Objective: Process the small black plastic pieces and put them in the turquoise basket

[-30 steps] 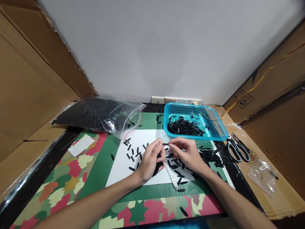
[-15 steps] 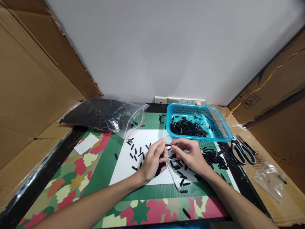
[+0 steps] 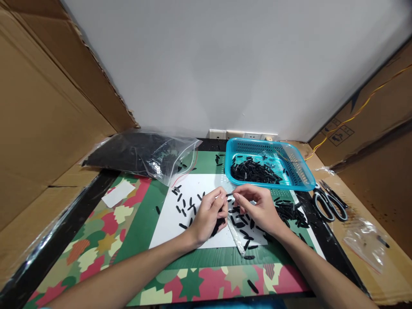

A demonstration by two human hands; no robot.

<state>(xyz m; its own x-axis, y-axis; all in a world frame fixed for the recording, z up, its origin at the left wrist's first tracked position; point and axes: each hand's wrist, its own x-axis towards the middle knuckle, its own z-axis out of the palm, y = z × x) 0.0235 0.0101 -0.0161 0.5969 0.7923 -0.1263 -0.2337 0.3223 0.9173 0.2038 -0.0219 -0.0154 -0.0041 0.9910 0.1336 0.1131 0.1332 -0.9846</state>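
Observation:
Thumb and fingertips of my left hand (image 3: 209, 214) pinch one end of a small black strip (image 3: 229, 195). Its other end meets the pinched fingertips of my right hand (image 3: 255, 206). More black pieces (image 3: 220, 223) show under the curled fingers of the left hand, partly hidden by them. Both hands hover over a white sheet (image 3: 165, 225) strewn with loose black strips (image 3: 246, 235). A narrow clear plastic sleeve (image 3: 236, 238) lies on the sheet between the wrists. By the right wrist is a heap of black strips (image 3: 291, 213).
A blue plastic basket (image 3: 305, 171) with many black strips stands behind my right hand. Back left lies a large zip bag (image 3: 128, 152) of black material. Scissors (image 3: 328, 206) and a small clear bag (image 3: 363, 244) rest at the right. Cardboard walls (image 3: 41, 94) flank the table.
My right hand has shifted very slightly right, and a little more of the black strip shows between the fingertips. The left hand keeps its grip.

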